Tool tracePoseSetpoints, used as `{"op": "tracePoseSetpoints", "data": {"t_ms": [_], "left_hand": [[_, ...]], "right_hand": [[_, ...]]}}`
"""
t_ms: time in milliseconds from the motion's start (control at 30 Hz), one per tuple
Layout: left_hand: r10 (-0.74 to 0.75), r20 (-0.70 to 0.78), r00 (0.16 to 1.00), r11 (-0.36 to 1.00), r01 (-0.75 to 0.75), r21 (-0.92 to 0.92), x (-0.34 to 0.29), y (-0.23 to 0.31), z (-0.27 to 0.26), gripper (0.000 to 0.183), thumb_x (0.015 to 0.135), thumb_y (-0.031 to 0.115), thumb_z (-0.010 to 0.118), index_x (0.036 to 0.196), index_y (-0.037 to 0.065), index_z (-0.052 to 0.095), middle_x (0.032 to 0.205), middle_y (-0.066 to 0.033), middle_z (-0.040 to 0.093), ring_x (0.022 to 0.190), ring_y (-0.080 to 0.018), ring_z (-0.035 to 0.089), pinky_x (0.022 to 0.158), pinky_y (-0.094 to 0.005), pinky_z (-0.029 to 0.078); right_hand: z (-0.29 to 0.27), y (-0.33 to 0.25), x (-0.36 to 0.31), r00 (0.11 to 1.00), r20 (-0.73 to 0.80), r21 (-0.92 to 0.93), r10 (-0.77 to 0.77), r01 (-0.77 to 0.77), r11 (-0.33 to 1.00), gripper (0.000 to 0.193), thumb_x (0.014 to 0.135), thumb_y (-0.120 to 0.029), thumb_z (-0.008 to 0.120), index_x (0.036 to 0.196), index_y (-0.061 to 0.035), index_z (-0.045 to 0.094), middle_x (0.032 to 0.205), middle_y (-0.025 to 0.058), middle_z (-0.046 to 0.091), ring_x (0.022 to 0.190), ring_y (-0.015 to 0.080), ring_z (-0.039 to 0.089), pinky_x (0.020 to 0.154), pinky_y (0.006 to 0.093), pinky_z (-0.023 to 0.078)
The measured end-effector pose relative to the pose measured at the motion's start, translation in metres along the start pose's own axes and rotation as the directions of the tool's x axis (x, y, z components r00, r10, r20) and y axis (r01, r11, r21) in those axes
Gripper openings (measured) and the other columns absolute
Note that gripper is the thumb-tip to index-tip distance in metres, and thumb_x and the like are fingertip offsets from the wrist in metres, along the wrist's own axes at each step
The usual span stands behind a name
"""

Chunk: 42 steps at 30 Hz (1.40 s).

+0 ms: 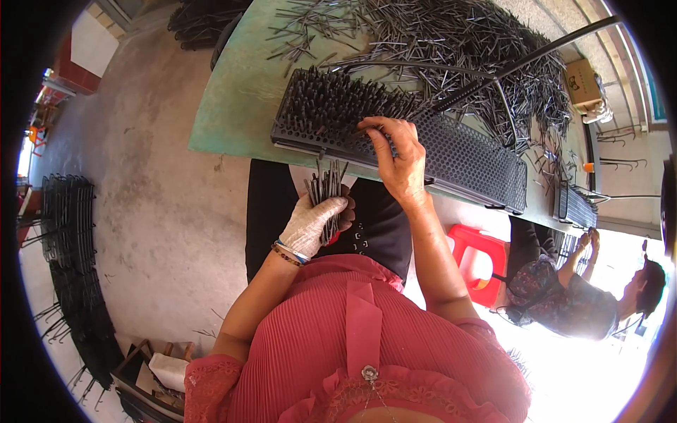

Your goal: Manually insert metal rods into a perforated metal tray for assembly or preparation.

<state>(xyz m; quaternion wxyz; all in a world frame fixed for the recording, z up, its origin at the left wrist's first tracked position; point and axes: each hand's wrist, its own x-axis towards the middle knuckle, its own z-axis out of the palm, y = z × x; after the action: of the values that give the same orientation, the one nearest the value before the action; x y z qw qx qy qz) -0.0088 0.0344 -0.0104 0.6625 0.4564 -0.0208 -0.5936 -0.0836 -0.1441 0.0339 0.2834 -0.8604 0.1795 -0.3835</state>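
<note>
My left hand, in a pale glove with dark fingertips, is closed around a bundle of thin dark rods whose ends stick up above the fist. My bare right hand reaches over the long black perforated rack at the table's near edge. Its thumb and forefinger are pinched on a thin dark rod, mostly hidden by the fingers. Many upright rods fill the holes in the rack's left part. Rows of bare holes show to the right of my right hand.
A large heap of loose rods covers the green table behind the rack. A black bar slants across the rack. Another person works at the right, beyond a red stool. Black racks stand on the left.
</note>
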Motion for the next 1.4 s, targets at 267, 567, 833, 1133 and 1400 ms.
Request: {"op": "tracePoseSetpoints", "data": {"t_ms": [267,567,833,1133,1400], "left_hand": [[-0.016,0.016,1.000,1.000,0.016,-0.020,0.002,-0.001,0.000,0.024,0.088,0.010,0.064,0.110,-0.001,0.061,0.093,-0.0099,0.069,0.077,-0.0180,0.067,0.067,-0.0296,0.056],[-0.018,0.029,0.999,1.000,0.019,-0.023,0.001,-0.002,-0.002,0.025,0.088,0.011,0.064,0.111,-0.001,0.061,0.094,-0.0097,0.068,0.077,-0.0178,0.067,0.067,-0.0298,0.057],[-0.032,0.014,0.999,0.999,0.032,-0.010,0.000,-0.001,-0.001,0.026,0.088,0.011,0.064,0.112,0.000,0.060,0.094,-0.0092,0.068,0.078,-0.0177,0.067,0.067,-0.0295,0.056],[-0.053,0.012,0.999,0.999,0.053,-0.001,0.001,0.000,-0.001,0.026,0.088,0.011,0.064,0.112,0.000,0.060,0.093,-0.0087,0.068,0.079,-0.0178,0.067,0.068,-0.0292,0.056],[-0.070,0.069,0.995,0.997,0.070,0.014,0.000,-0.001,0.005,0.029,0.089,0.011,0.063,0.115,-0.001,0.059,0.092,-0.0087,0.067,0.077,-0.0168,0.066,0.067,-0.0279,0.055]], "right_hand": [[0.002,0.000,0.001,1.000,-0.012,0.025,0.024,-0.024,0.999,0.014,0.087,-0.004,0.064,0.100,-0.0062,0.067,0.092,0.0053,0.068,0.082,0.0241,0.059,0.080,0.0337,0.044],[-0.002,0.000,0.004,0.998,0.035,-0.019,-0.044,0.044,0.999,0.014,0.086,-0.005,0.065,0.099,-0.0074,0.068,0.093,0.0038,0.068,0.084,0.0228,0.060,0.083,0.0338,0.042],[0.000,0.001,0.003,0.996,0.048,0.006,-0.068,0.068,0.998,0.013,0.086,-0.006,0.066,0.098,-0.0057,0.068,0.092,0.0041,0.069,0.085,0.0227,0.061,0.082,0.0346,0.043],[0.007,-0.001,-0.003,0.996,0.060,-0.099,-0.060,0.065,0.993,0.019,0.083,-0.005,0.069,0.103,-0.0050,0.070,0.095,0.0054,0.070,0.089,0.0234,0.062,0.085,0.0342,0.046],[0.008,0.001,-0.008,0.993,0.016,-0.196,-0.118,0.119,0.973,0.019,0.082,-0.006,0.070,0.100,-0.0042,0.070,0.095,0.0078,0.070,0.088,0.0240,0.062,0.083,0.0347,0.045]]}}
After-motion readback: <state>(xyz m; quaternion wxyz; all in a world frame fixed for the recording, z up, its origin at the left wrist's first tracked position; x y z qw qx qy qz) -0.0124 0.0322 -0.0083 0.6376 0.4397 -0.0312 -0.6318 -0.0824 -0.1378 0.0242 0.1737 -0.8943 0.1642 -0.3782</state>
